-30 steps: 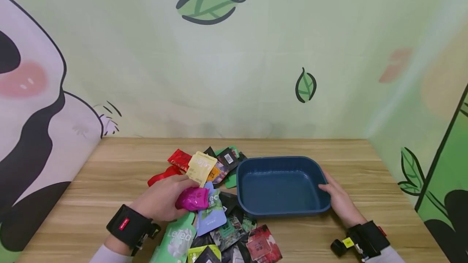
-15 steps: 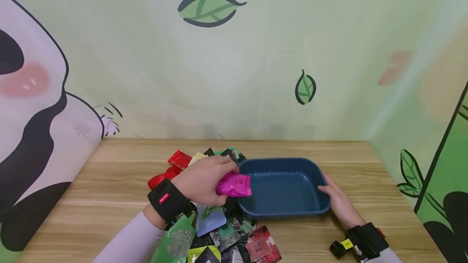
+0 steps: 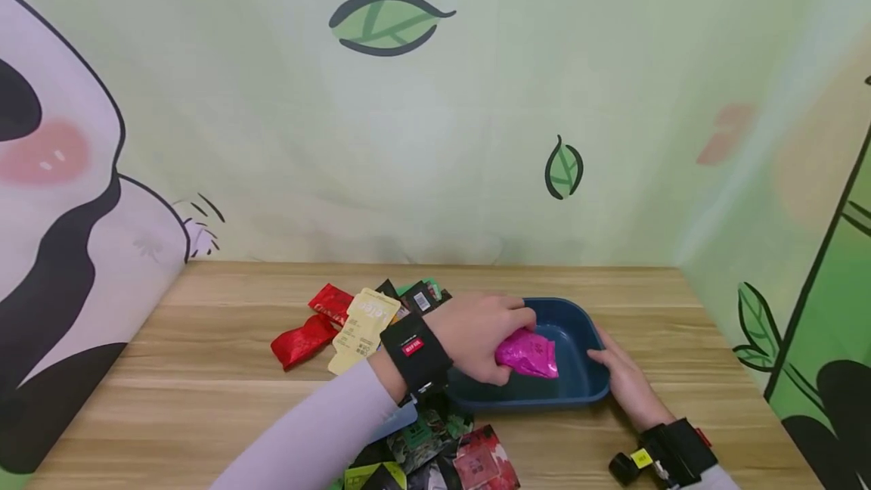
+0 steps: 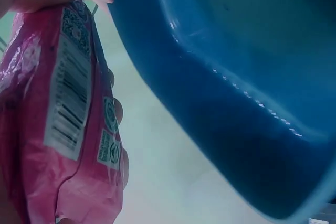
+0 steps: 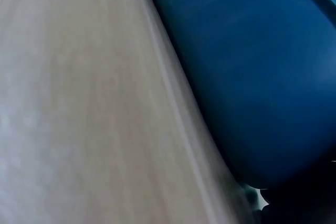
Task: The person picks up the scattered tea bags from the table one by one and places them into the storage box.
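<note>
My left hand (image 3: 479, 335) grips a shiny pink packet (image 3: 531, 355) over the dark blue rectangular tray (image 3: 537, 404). In the left wrist view a barcode label shows on the side of the packet (image 4: 68, 108), next to the wall of the tray (image 4: 205, 140). At the tray's right end my right hand (image 3: 633, 386) holds the rim, thumb on top and the other fingers mostly hidden outside. The right wrist view has the outer wall of the tray (image 5: 252, 77) and the wooden table. My left hand and wrist cover part of the tray's inside.
Left of the tray lie two red packets (image 3: 305, 340) and a pale yellow sachet (image 3: 364, 327). Black and green sachets (image 3: 422, 297) are behind my left wrist. Nearer the front is a pile with a red patterned sachet (image 3: 486, 460). The wooden table (image 3: 170, 399) meets a printed backdrop.
My left hand has carried the pink packet rightward from the sachet pile to over the tray. My right hand stays at the tray's right rim.
</note>
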The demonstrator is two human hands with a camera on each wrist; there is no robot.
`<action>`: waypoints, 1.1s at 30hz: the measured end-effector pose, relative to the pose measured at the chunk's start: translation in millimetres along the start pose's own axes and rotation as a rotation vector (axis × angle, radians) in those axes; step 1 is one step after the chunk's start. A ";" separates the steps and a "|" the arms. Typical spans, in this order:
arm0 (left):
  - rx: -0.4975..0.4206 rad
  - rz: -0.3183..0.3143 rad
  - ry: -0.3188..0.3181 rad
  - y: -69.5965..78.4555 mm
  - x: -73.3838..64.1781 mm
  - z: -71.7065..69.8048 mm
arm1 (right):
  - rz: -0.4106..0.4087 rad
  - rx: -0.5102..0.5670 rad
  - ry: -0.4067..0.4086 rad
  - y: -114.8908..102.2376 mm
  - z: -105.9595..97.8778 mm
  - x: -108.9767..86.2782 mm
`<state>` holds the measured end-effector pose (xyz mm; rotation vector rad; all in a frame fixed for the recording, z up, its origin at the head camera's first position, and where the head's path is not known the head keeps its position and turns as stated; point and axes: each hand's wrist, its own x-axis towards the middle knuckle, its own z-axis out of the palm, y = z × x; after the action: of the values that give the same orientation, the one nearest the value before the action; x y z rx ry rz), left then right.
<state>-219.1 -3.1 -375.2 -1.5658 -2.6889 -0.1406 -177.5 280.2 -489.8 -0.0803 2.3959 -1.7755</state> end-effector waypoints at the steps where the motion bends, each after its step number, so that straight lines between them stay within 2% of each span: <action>1: -0.003 0.003 -0.004 1.3 3.9 -0.7 | 0.003 0.002 0.001 -0.1 0.3 0.0; 4: 0.003 0.004 -0.009 4.4 11.3 -2.7 | 0.002 0.013 -0.002 0.1 1.1 0.0; 7: -0.002 -0.017 -0.013 5.0 11.4 -3.5 | 0.002 0.017 -0.005 0.4 1.7 0.3; 11: -0.027 -0.054 -0.014 -1.5 1.4 -1.5 | 0.005 0.000 0.002 -0.1 1.5 1.2; 15: -0.034 -0.075 -0.011 -14.7 -14.4 3.2 | -0.007 -0.006 0.004 -0.4 0.6 2.2; 21: -0.030 -0.141 0.015 -45.4 -48.8 16.1 | -0.015 -0.008 0.000 0.2 1.1 1.4; 27: -0.055 -0.267 0.030 -78.0 -94.2 21.1 | -0.014 -0.008 -0.002 1.0 1.8 0.2; 33: -0.089 -0.364 0.078 -100.6 -138.7 26.5 | -0.014 -0.003 -0.003 -0.1 0.3 0.5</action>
<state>-237.4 -170.2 -417.6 -1.0454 -2.9095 -0.3244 -177.9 279.8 -489.8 -0.1003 2.4015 -1.7770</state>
